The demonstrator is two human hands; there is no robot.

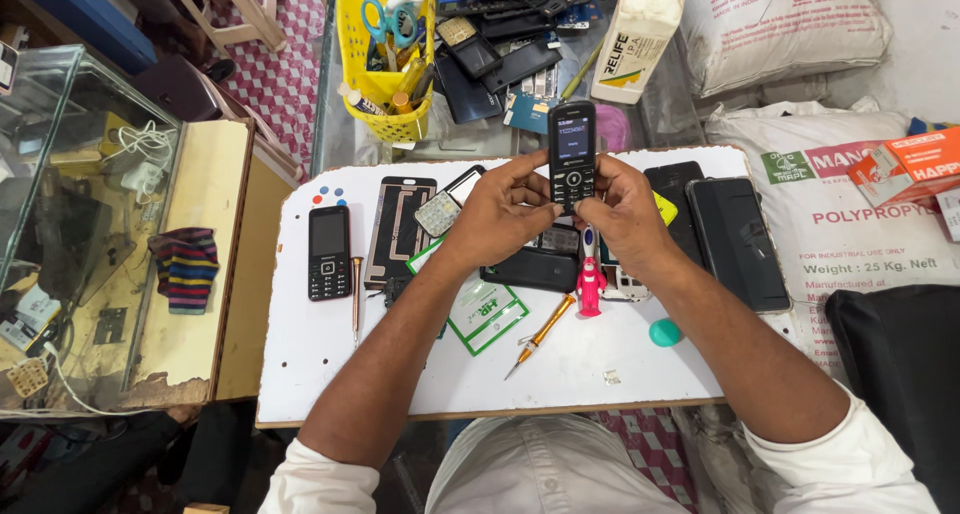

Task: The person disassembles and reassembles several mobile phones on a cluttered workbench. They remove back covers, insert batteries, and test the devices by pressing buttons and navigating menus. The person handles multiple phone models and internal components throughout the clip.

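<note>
Both of my hands hold a black keypad phone point(572, 152) upright above the white work board point(400, 364); its small screen is lit. My left hand point(503, 212) grips its lower left side, and my right hand point(626, 210) grips the lower right, thumbs near the keys. Under my hands lie a black phone back cover point(530, 270), a pink and white tool point(590, 279) and a loose keypad sheet point(437, 214).
On the board lie a second black keypad phone point(329, 253), a phone frame point(400, 229), two screwdrivers point(356, 294) point(540, 332), a green-edged packet point(488, 317), a teal pick point(665, 332) and dark smartphones point(738, 242). A yellow basket point(385, 59), a white bottle point(637, 36) and phone parts sit behind.
</note>
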